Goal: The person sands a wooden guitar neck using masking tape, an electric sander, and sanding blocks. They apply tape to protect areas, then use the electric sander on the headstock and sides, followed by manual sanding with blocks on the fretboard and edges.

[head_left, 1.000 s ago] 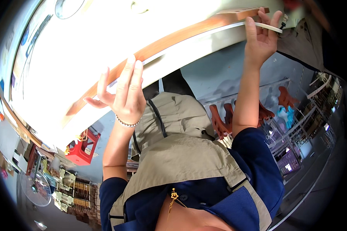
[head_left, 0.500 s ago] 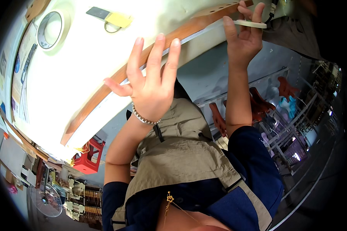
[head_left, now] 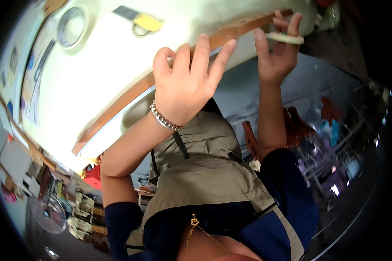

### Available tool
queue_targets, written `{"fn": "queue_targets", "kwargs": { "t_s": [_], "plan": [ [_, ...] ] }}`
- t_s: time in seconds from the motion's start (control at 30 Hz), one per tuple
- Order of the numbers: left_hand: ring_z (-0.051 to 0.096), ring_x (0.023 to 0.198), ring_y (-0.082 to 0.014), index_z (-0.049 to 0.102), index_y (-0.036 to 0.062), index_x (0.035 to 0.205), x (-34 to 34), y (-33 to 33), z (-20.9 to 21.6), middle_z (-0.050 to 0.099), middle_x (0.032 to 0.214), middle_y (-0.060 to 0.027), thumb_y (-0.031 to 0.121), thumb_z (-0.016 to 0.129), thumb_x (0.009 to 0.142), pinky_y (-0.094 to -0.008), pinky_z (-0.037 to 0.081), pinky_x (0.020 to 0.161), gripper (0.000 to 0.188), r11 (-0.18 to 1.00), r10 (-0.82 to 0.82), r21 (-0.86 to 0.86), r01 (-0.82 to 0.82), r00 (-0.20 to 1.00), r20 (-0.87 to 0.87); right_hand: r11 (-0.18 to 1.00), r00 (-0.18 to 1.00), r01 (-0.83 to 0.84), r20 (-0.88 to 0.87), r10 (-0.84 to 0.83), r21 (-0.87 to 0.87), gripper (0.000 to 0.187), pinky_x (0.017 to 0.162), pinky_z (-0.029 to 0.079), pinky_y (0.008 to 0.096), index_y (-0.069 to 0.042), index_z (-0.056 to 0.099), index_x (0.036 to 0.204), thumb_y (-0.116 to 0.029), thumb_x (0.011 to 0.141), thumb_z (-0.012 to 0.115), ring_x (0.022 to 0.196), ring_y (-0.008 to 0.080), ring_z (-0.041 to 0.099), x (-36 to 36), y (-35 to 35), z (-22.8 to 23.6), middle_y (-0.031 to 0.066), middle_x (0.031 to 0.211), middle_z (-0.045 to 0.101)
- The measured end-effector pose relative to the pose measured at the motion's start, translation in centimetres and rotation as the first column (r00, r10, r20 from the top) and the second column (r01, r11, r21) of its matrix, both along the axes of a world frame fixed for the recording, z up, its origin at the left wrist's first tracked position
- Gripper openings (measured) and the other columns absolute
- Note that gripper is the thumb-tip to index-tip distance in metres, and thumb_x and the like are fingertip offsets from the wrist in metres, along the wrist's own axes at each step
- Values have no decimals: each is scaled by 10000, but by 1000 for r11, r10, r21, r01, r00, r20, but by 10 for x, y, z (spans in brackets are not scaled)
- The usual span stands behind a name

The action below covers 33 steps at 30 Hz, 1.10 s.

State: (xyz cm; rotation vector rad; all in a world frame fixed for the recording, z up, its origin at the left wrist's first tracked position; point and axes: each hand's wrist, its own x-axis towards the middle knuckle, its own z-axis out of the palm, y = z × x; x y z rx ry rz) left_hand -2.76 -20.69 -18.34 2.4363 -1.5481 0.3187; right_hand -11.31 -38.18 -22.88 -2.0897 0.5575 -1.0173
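A long, curved brown wooden piece [head_left: 117, 112] lies along the near edge of the pale worktable, with a whitish strip [head_left: 111, 124] running along its near side. My left hand [head_left: 183, 82] is over the middle of the wood, fingers stretched and apart, the index fingertip at the wood's near edge. It grips nothing. Farther right, my right hand [head_left: 276, 58] holds a thin, pale roll of tape [head_left: 287, 38] between its fingers. The thumb is raised at the roll's left side, near the far end of the wood.
A wide tape roll [head_left: 72, 27] and a dark-and-yellow tool with a ring [head_left: 146, 21] lie on the table beyond the wood. Below the left table corner is a red stool [head_left: 92, 176]. A fan [head_left: 48, 214] stands lower left; metal racks with reddish-brown parts [head_left: 296, 124] stand at right.
My left hand has moved right along the wood and turned, its index finger now pointing up and right. The right hand still holds the roll, almost in place. The whole view has shifted slightly.
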Motion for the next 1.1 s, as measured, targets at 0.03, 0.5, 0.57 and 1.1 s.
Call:
{"fn": "queue_targets", "kwargs": {
  "t_s": [0.03, 0.5, 0.57, 1.1],
  "plan": [
    [571, 810, -112, 597, 263, 1216, 1, 12, 3, 608, 1040, -16, 65, 604, 691, -359, 357, 840, 561, 999, 7, 46, -8, 1000, 16, 999, 999, -28, -17, 27, -37, 832, 898, 456, 344, 26, 352, 1383, -42, 671, 779, 1074, 269, 551, 0, 8, -1, 120, 1086, 529],
    [615, 543, -315, 661, 43, 643, 116, 28, 17, 614, 577, -158, 464, 517, 842, -380, 472, 481, 487, 737, 634, 419, -530, 757, -156, 997, 995, -55, -78, 59, 55, 749, 841, 443, 335, 32, 403, 1348, -38, 690, 755, 993, 256, 485, 25, 93, 27, 158, 1135, 497],
    [628, 609, -340, 674, 18, 705, 124, 17, 15, 627, 629, -188, 501, 523, 811, -395, 498, 544, 517, 687, 669, 557, -466, 704, -237, 996, 994, -53, -97, 59, 67, 732, 855, 439, 338, 34, 416, 1339, -39, 695, 756, 1005, 256, 483, 25, 95, 28, 154, 1129, 487],
    [623, 752, -108, 589, -31, 927, 34, 91, 64, 654, 876, -99, 50, 607, 874, -211, 533, 621, 98, 680, -104, -60, -731, -15, -995, 996, 996, -51, -72, 55, 67, 686, 862, 448, 345, 52, 455, 1307, -95, 712, 763, 1040, 268, 475, 36, 98, 14, 173, 1134, 429]
  ]
}}
